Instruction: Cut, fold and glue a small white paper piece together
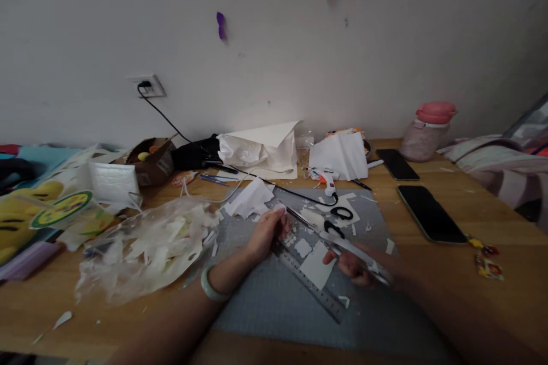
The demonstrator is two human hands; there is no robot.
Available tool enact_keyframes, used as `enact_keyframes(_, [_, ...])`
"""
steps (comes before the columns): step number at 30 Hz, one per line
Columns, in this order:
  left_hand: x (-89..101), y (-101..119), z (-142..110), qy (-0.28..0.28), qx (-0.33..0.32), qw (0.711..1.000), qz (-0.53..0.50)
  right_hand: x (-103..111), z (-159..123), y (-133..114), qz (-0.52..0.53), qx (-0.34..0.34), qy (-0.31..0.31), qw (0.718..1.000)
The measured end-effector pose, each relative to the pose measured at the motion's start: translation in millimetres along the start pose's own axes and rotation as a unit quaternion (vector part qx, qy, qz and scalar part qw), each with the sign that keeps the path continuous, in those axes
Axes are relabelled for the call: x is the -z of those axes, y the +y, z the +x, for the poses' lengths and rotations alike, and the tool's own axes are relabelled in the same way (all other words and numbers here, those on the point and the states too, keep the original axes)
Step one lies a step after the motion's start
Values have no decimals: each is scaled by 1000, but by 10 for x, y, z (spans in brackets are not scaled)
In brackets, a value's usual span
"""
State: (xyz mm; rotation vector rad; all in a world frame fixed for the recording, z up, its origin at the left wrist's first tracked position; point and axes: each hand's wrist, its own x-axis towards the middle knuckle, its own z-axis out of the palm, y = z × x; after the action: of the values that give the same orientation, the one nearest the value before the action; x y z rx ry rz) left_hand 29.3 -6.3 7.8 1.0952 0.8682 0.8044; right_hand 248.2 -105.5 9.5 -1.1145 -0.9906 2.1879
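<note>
My left hand [269, 234] is closed, its fingertips pinching a small piece of white paper [279, 207]. My right hand [357, 267] grips a pair of scissors [319, 231], whose blades point up and left toward that piece. Whether the blades touch the paper I cannot tell. Below my hands, a metal ruler [310, 284] lies slantwise on the grey cutting mat [257, 302]. A white paper rectangle [317, 265] and a small wavy-edged cutout [303, 247] rest beside the ruler. Black-handled scissors [341, 214] lie just beyond my right hand.
A plastic bag of paper scraps [158, 251] spreads left of the mat. Behind the mat lie a glue gun [329, 182] with a black cord and crumpled paper [250, 198]. Two phones [430, 214] and a pink-lidded bottle [428, 131] are on the right.
</note>
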Motion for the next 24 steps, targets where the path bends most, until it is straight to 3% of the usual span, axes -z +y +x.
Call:
enact_keyframes(9, [19, 13, 6, 43, -12, 999, 17, 29, -6, 26, -8, 17, -10, 1000])
enact_keyframes(24, [13, -1, 16, 55, -13, 998, 13, 87, 17, 80, -36, 24, -8, 999])
